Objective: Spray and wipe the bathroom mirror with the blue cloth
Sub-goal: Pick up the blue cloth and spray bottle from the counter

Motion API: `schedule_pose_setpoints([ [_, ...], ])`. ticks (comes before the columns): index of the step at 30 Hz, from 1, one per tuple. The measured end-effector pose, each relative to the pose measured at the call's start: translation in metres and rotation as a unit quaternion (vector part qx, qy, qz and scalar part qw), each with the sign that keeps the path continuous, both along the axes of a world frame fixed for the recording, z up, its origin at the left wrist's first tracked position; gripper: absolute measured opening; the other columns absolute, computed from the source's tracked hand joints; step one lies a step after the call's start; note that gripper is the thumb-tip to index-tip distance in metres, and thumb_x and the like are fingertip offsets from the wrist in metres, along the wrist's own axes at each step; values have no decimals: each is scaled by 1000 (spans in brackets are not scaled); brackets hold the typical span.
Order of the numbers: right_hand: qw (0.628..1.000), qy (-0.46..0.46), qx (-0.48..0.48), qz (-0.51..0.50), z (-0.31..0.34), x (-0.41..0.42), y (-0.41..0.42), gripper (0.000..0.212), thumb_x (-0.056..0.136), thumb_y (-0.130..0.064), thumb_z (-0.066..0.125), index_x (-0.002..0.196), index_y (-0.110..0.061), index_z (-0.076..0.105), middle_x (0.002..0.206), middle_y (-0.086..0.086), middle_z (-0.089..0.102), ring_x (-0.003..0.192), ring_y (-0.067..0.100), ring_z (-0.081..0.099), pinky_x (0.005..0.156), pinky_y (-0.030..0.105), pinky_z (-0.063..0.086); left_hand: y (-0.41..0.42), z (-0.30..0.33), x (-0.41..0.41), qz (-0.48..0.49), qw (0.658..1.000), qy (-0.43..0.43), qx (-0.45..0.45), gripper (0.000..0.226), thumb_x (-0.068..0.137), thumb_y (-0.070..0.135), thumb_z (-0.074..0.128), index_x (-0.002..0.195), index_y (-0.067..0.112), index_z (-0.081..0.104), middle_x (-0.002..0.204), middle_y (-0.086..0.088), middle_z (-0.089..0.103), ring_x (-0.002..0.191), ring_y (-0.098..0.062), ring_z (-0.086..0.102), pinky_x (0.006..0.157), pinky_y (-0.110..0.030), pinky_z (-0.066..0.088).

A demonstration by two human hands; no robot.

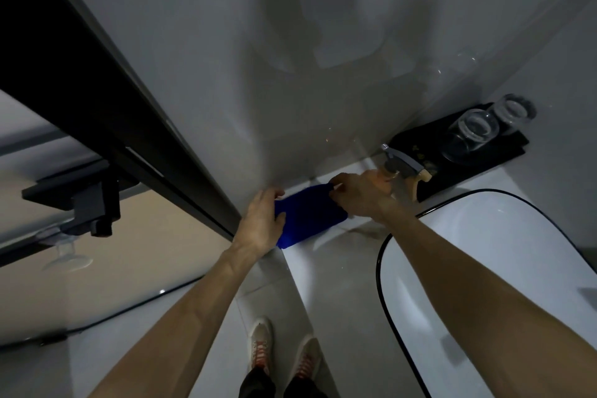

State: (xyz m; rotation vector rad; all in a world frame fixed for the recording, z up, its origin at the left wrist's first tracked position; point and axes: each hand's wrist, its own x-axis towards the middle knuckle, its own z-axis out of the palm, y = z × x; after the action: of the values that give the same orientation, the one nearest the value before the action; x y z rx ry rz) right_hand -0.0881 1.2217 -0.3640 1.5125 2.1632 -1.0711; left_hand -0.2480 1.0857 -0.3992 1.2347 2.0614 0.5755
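Observation:
A folded blue cloth (308,218) lies on the white counter at the foot of the wall. My left hand (263,224) holds its left end, fingers curled over the edge. My right hand (358,195) pinches the cloth's far right corner. Just behind my right hand stands a spray bottle (403,171) with a grey trigger head and an amber body, partly hidden by the hand. A pale glossy surface (290,58), with dim reflections in it, rises in front of me; whether it is the mirror I cannot tell.
A white basin with a black rim (484,268) sits at the right. Behind it a black tray (468,155) carries two upturned glasses (478,131). A black door frame (97,90) runs diagonally at the left. My shoes (281,352) show on the floor below.

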Motion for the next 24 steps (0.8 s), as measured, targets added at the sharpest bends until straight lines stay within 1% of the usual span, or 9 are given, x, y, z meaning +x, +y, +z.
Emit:
schedule_pose_setpoints([
  [1, 1000, -8, 21, 10, -2, -1, -2, 39, 102, -28, 40, 139, -19, 48, 127, 10, 62, 98, 20, 59, 64, 6, 48, -1, 0, 2, -18, 999, 27, 11, 40, 97, 10, 53, 136, 14, 47, 135, -5, 49, 115, -18, 51, 88, -23, 45],
  [3, 998, 0, 65, 17, -8, -2, -3, 38, 99, -26, 41, 136, -20, 49, 127, 11, 62, 109, 28, 59, 92, 30, 50, -2, 2, 7, -63, 992, 94, 61, 38, 96, 10, 53, 133, 15, 51, 135, -3, 49, 119, -18, 48, 96, -26, 43],
  [4, 996, -4, 85, 25, -7, -1, -4, 38, 98, -24, 41, 135, -20, 48, 125, 10, 63, 110, 30, 60, 93, 37, 48, -2, 3, 10, -90, 984, 129, 86, 36, 95, 13, 54, 132, 16, 53, 135, -2, 49, 122, -19, 47, 102, -29, 39],
  [8, 991, 18, 132, 12, 2, 4, -5, 39, 100, -13, 40, 139, -13, 43, 119, 3, 68, 103, 23, 64, 66, 10, 33, 4, -1, 24, -207, 951, 219, 66, 47, 93, 40, 56, 132, 16, 52, 136, -3, 50, 124, -22, 45, 107, -34, 33],
  [10, 989, 66, 127, -34, 1, 7, -6, 36, 98, -6, 43, 134, -9, 49, 114, 9, 69, 102, 25, 64, 61, 11, 36, 5, -8, 28, -243, 933, 265, 25, 58, 89, 49, 58, 136, 16, 48, 138, -5, 48, 125, -25, 45, 106, -36, 34],
  [12, 986, 101, 114, -73, 0, 9, -7, 35, 97, -6, 46, 130, -9, 53, 113, 12, 68, 102, 27, 63, 74, 16, 42, 4, -13, 30, -250, 925, 287, 10, 60, 89, 45, 59, 139, 14, 44, 139, -7, 48, 126, -26, 45, 107, -37, 33],
  [14, 982, 113, 108, -110, 0, 11, -8, 31, 97, -13, 47, 126, -15, 58, 114, 11, 66, 106, 30, 61, 94, 37, 47, 3, -15, 31, -251, 923, 291, 9, 56, 91, 37, 58, 140, 14, 43, 139, -7, 49, 125, -27, 46, 107, -38, 35],
  [19, 969, 167, 58, -173, -2, 14, -11, 28, 96, -8, 44, 119, -14, 59, 104, 9, 67, 98, 28, 66, 90, 45, 53, 12, -5, 31, -198, 957, 211, -4, 41, 94, 23, 50, 134, 15, 49, 131, -5, 59, 115, -24, 55, 98, -35, 44],
  [24, 943, 242, 44, -222, 14, 15, -26, 28, 101, -13, 46, 126, -7, 57, 111, 8, 64, 99, 20, 64, 88, 30, 52, 14, 22, 21, -7, 998, -63, -11, 29, 100, 20, 46, 127, 13, 53, 104, -3, 66, 74, -10, 62, 58, -19, 46],
])
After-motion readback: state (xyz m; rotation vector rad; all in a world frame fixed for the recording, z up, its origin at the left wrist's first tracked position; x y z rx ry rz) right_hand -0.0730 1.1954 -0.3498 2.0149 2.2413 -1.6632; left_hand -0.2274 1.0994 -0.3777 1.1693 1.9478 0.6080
